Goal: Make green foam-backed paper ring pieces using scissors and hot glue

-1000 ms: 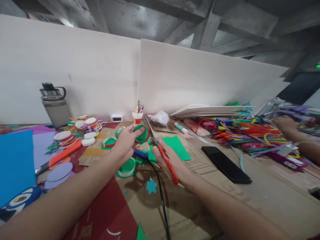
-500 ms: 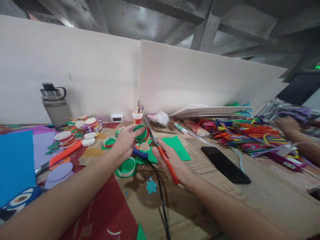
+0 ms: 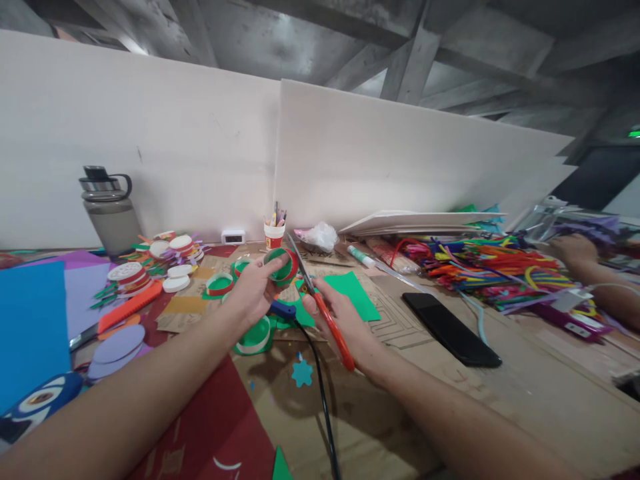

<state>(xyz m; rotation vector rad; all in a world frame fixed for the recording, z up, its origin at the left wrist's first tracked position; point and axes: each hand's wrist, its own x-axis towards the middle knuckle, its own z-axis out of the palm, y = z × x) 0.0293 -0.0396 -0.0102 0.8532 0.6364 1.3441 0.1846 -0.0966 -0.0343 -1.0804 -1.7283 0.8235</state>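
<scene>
My left hand (image 3: 256, 283) pinches a small round green piece with a red rim (image 3: 287, 270), held above the table. In my right hand (image 3: 343, 313) are red-handled scissors (image 3: 327, 317), their blades pointing up and away beside the round piece's right edge. Whether the blades touch it I cannot tell. Below my left hand lie a similar green piece with a white rim (image 3: 254, 339) and a green one with a red and white rim (image 3: 219, 285). A blue-handled tool (image 3: 283, 309) with a black cord rests between my hands, its front end hidden.
Green sheet (image 3: 356, 297) and black phone (image 3: 450, 330) lie on the right, with pipe cleaners (image 3: 490, 267) behind. A pencil cup (image 3: 275, 237) stands at the back, a bottle (image 3: 111, 213) back left. An orange box cutter (image 3: 131, 307) lies left. Another person's hand (image 3: 575, 252) is far right.
My left hand has tilted the round green piece slightly, and more of its red rim shows. The scissors and my right hand have shifted only a little to the left.
</scene>
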